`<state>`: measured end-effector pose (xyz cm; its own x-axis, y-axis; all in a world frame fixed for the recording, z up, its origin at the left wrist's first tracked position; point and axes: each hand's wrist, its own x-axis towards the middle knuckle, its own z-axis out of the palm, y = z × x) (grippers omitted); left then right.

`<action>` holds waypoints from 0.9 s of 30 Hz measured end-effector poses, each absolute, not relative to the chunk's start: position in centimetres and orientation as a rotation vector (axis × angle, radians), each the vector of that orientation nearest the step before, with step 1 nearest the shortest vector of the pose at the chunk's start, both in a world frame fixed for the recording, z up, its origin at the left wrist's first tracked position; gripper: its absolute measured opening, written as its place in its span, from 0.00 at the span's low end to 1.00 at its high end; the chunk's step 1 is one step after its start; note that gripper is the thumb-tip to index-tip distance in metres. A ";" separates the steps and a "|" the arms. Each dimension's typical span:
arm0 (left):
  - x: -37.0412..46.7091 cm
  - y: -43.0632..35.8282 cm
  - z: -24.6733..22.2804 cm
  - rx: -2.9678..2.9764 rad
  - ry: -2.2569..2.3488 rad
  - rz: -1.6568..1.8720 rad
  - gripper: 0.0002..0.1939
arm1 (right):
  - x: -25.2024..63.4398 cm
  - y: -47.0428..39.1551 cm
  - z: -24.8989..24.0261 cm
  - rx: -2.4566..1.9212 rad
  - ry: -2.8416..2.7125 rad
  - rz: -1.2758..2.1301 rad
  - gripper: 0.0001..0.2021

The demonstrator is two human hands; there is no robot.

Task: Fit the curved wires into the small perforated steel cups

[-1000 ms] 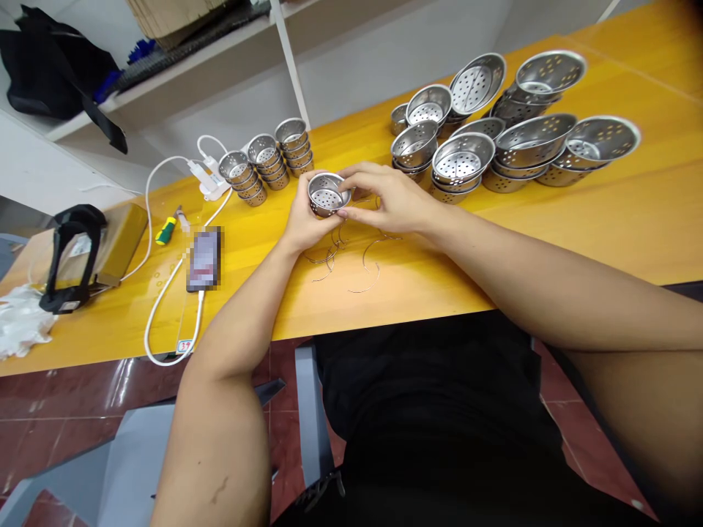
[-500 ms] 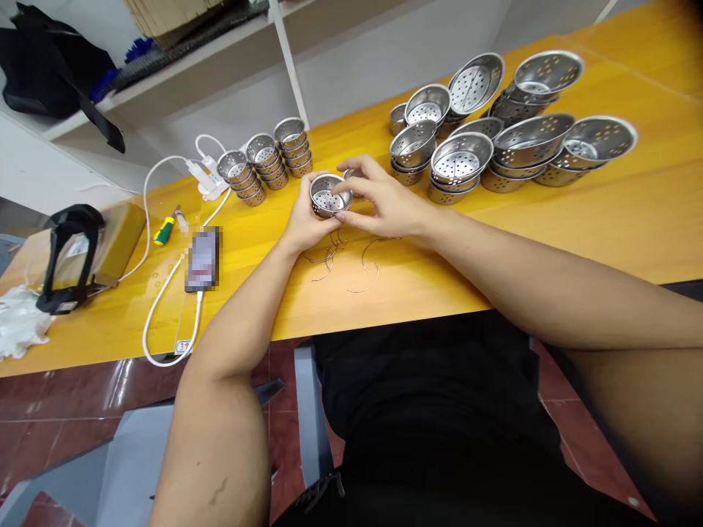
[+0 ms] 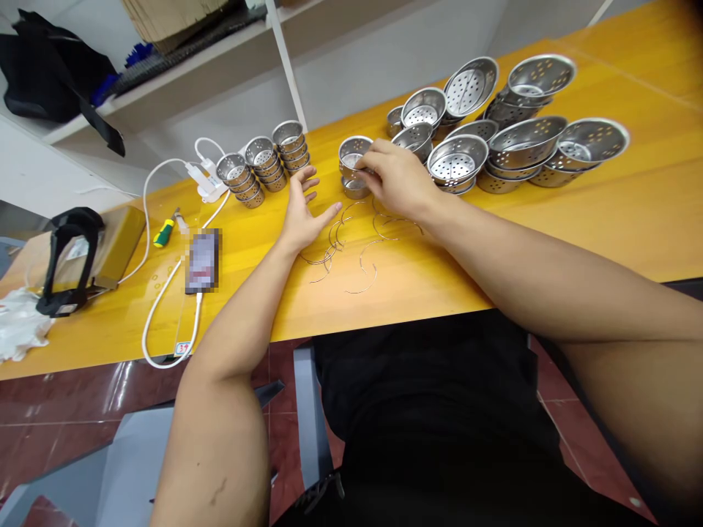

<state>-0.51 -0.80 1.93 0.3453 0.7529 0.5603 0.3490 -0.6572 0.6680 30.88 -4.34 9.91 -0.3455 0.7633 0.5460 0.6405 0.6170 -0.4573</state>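
The right hand [image 3: 394,176] is closed on the right side of an upper perforated cup [image 3: 350,152], its thumb and fingertips at the rim; that cup lies just left of the hand, mouth up. Directly beneath it is a lower cup [image 3: 354,190]; whether the two touch cannot be told. The left hand [image 3: 301,216] holds nothing, its thumb and fingers spread apart, level with the lower cup and well to its left. Between the hands and nearer the body, curved wires [image 3: 374,279] lie scattered on the bench [image 3: 324,316]. Beyond the left hand, and to its left, stand three stacks of small cups [image 3: 261,155]; beyond and right of the right hand are larger perforated bowls [image 3: 457,159]. A phone [image 3: 202,260] lies farther left of the left hand.
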 end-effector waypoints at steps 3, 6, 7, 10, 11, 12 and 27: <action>-0.8 -0.8 2.0 2.173 1.001 1.239 0.61 | 30.8 -3.4 9.1 -1.184 -2.096 0.212 0.19; -0.8 -0.9 2.1 2.172 1.024 1.223 0.61 | 30.0 -3.2 8.6 -1.236 -2.134 0.197 0.21; -0.8 -0.9 2.2 2.171 1.030 1.218 0.60 | 29.8 -3.3 8.6 -1.268 -2.152 0.187 0.22; -0.8 -1.0 2.3 2.177 1.041 1.204 0.60 | 29.1 -3.4 8.8 -1.378 -2.216 0.154 0.22; -0.8 -1.0 2.3 2.181 1.042 1.201 0.59 | 29.1 -3.4 8.9 -1.402 -2.236 0.151 0.21; -0.8 -1.0 2.3 2.184 1.042 1.199 0.59 | 29.1 -3.5 9.1 -1.416 -2.255 0.153 0.20; -1.8 -1.1 4.2 2.118 1.208 1.347 0.54 | 29.8 -5.6 9.4 -1.342 -2.189 0.098 0.23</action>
